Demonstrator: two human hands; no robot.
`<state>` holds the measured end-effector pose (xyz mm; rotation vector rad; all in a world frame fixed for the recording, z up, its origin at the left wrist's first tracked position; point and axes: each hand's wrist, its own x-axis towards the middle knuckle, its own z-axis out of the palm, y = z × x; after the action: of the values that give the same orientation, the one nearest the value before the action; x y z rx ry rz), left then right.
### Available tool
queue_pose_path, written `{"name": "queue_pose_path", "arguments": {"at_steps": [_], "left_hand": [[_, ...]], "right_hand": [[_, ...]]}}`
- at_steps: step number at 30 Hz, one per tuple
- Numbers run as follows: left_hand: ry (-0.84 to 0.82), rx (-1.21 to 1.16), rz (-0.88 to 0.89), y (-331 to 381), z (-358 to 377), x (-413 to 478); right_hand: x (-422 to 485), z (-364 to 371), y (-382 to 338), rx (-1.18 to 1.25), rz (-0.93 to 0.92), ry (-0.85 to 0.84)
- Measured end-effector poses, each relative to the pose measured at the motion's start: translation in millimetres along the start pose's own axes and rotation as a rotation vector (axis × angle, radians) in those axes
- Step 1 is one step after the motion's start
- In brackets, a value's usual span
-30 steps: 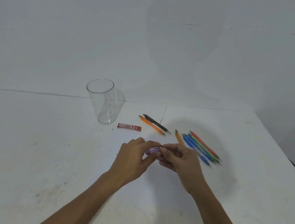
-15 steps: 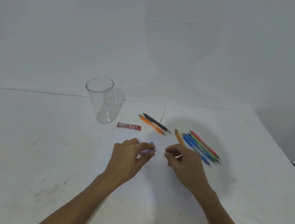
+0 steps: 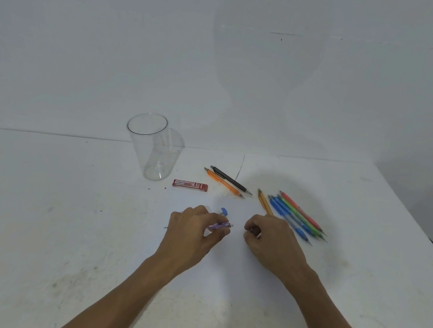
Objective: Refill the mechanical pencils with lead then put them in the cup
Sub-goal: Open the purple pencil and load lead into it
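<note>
My left hand [image 3: 194, 232] grips a purple mechanical pencil [image 3: 219, 225] low over the table, its open end pointing right. A small blue cap [image 3: 224, 211] lies on the table just beyond it. My right hand [image 3: 269, 238] has curled fingers pinching a small white piece [image 3: 258, 235], probably the eraser. The clear plastic cup [image 3: 152, 147] stands upright at the back left with nothing in it. A red lead case [image 3: 190, 185] lies flat to its right.
An orange pencil [image 3: 224, 182] and a black pencil [image 3: 231, 180] lie behind my hands. A yellow pencil [image 3: 264, 201] and a bunch of blue, green and red pencils [image 3: 296, 216] lie right of my right hand. The white table [image 3: 39, 224] ends at right.
My hands were together on the purple pencil; they have pulled apart. The right hand drew away with the small white piece, and the blue cap now lies on the table.
</note>
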<state>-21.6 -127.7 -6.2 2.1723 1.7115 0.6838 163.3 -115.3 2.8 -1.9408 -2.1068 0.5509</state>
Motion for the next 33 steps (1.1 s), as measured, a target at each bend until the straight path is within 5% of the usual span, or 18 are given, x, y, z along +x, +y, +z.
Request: {"name": "queue_pose_path", "arguments": {"at_steps": [13, 33], "left_hand": [[-0.122, 0.062, 0.103, -0.3, 3.1, -6.6], [-0.282, -0.039, 0.026, -4.5, -2.4, 7.1]], "right_hand": [[1.5, 0.9, 2.2, 0.006, -0.016, 0.002], [7.3, -0.4, 8.3, 0.083, 0.017, -0.044]]}}
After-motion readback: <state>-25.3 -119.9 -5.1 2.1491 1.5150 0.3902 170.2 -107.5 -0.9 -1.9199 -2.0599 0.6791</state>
